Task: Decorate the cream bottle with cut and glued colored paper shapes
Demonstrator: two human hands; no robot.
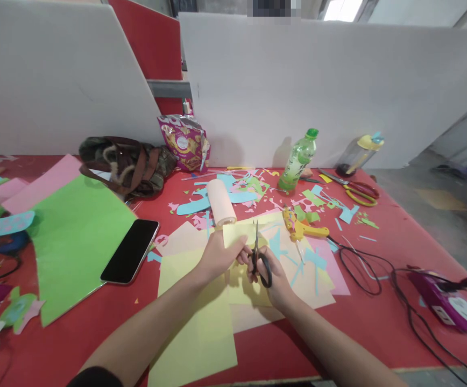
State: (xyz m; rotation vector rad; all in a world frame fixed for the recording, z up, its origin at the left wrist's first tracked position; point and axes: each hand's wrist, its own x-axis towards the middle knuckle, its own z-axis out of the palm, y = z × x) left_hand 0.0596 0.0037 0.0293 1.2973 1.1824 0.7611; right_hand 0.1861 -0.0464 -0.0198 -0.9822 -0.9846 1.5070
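Observation:
A small piece of pale yellow paper (235,233) is pinched in my left hand (222,252), raised a little above the table. My right hand (276,279) grips black-handled scissors (256,242), whose narrow blades point away from me beside the paper's right side. I cannot tell whether the blades touch the paper. Below both hands lie larger sheets of yellow paper (195,317) and cream paper. Just beyond my left hand is a pale cylindrical roll (220,201), resting on blue cut-outs.
A yellow glue gun (302,226) with a trailing black cable lies at the right, near a purple box (447,301). Behind stand a green-capped bottle (298,161) and a snack bag (185,142). A phone (131,251) rests partly on a green sheet (76,236). Paper scraps litter the red table.

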